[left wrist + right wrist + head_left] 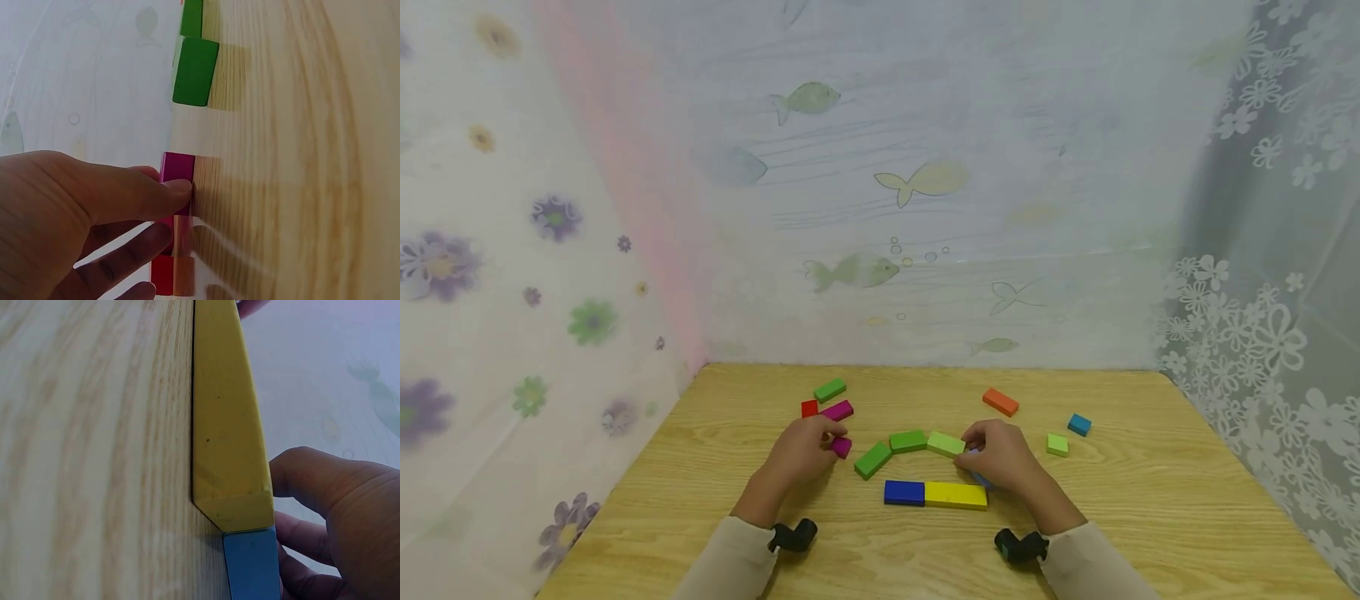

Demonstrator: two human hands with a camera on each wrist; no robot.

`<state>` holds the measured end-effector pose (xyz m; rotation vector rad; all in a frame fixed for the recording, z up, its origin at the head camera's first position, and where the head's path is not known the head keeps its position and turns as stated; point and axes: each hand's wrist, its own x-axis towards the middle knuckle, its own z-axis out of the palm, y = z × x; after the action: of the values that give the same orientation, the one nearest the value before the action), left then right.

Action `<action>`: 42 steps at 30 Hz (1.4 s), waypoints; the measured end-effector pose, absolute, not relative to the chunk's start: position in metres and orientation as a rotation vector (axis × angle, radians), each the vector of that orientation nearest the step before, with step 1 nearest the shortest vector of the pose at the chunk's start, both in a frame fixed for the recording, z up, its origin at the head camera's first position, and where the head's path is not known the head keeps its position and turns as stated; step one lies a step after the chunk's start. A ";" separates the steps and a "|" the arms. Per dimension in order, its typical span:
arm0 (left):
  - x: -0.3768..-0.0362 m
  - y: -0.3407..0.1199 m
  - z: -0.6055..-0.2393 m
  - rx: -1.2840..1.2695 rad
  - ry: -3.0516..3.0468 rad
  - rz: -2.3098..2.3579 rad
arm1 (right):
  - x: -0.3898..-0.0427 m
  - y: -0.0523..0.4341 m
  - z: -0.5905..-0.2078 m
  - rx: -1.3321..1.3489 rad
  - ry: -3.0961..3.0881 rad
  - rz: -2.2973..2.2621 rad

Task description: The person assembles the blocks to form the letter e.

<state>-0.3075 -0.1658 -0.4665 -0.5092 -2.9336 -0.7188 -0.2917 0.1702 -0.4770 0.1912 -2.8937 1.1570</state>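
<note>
Coloured wooden blocks lie on a wooden table [1150,517]. My left hand [805,450] pinches a small magenta block [842,447]; in the left wrist view the thumb [169,190] presses on that magenta block [178,167]. My right hand [1003,457] is curled over a pale blue block [978,479], its fingertips at the end of a light green block [945,444]. That block closes an arc with two darker green blocks [907,441] [872,459]. In front lie a dark blue block [904,492] and a yellow block [956,496]. The right wrist view shows the yellow block [228,425] and the pale blue block [253,565].
Beyond the left hand lie a second magenta block [837,410], a red block [808,407] and a green block [830,389]. An orange block [1001,402], a small blue cube [1079,424] and a small light green cube [1057,444] lie to the right. Patterned curtains surround the table.
</note>
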 end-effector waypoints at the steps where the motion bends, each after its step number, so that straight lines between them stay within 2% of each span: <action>1: -0.307 -0.166 -0.466 -0.504 -2.936 -0.711 | -0.292 0.170 -0.477 0.193 -2.893 1.154; 17: -0.308 -0.164 -0.455 -0.464 -2.946 -0.819 | -0.289 0.171 -0.477 0.215 -2.896 1.139; 42: -0.285 -0.142 -0.446 -0.741 -2.890 -0.825 | -0.293 0.170 -0.479 0.228 -2.883 1.132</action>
<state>-0.2846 -0.1417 -0.4465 -0.7408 -2.8897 -0.8252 -0.2930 0.1703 -0.4788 0.2278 -2.8833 1.1317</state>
